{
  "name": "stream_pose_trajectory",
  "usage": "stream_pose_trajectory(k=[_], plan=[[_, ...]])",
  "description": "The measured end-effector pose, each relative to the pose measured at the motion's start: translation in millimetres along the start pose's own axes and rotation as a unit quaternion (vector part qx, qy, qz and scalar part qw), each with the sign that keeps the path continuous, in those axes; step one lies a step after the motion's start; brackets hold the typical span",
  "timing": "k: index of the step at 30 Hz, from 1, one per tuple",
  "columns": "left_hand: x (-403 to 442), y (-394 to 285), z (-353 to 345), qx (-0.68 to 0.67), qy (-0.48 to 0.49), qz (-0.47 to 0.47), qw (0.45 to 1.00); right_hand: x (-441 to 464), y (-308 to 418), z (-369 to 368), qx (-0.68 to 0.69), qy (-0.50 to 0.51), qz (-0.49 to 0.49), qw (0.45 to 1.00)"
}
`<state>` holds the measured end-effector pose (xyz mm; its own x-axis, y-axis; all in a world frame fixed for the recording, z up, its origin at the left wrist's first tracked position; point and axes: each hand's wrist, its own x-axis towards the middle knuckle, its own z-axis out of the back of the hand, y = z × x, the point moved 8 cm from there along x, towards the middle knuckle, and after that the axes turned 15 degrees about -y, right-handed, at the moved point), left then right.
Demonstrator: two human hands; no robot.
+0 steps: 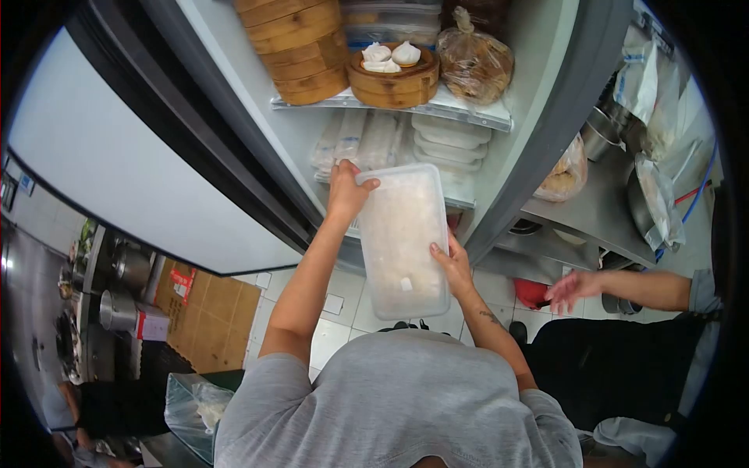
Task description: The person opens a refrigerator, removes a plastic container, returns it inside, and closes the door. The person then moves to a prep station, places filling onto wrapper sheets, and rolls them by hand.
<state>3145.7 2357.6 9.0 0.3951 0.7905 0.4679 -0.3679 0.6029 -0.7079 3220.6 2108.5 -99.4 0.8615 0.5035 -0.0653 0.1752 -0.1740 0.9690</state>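
Note:
A long translucent plastic food container (404, 242) with pale contents is held in front of the open fridge. My left hand (349, 189) grips its upper left edge, the thumb lying over the lid. Lower down on the opposite side, my right hand (454, 261) is closed around the edge, its thumb on top. Just behind the container, the lower fridge shelf bears stacked white lidded containers (451, 139) and clear plastic packs (363, 134). What fills the held container is blurred by the cloudy plastic.
On the upper shelf (476, 111) are a tall bamboo steamer stack (300, 58), a low steamer (394, 84) with white buns, and a bagged brown food (476, 62). The fridge door (140, 148) swings out left. At right, a co-worker's hand (573, 291) reaches out near a steel shelf (585, 226).

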Motion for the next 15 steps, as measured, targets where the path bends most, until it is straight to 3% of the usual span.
stream_pose_trajectory(k=[3,11,14,15], plan=[[0,-8,-16,0.038,0.030,-0.023,0.999,-1,-19,10,0.013,-0.008,-0.061,0.998],[-17,-26,-67,0.064,0.121,-0.039,0.990,-13,-42,39,0.079,-0.048,-0.095,0.991],[-10,-33,-81,0.000,0.105,-0.095,0.990,-6,-42,50,0.072,-0.057,-0.093,0.991],[-8,-36,-85,-0.032,0.145,-0.074,0.986,-1,-39,53,0.066,-0.063,-0.091,0.992]])
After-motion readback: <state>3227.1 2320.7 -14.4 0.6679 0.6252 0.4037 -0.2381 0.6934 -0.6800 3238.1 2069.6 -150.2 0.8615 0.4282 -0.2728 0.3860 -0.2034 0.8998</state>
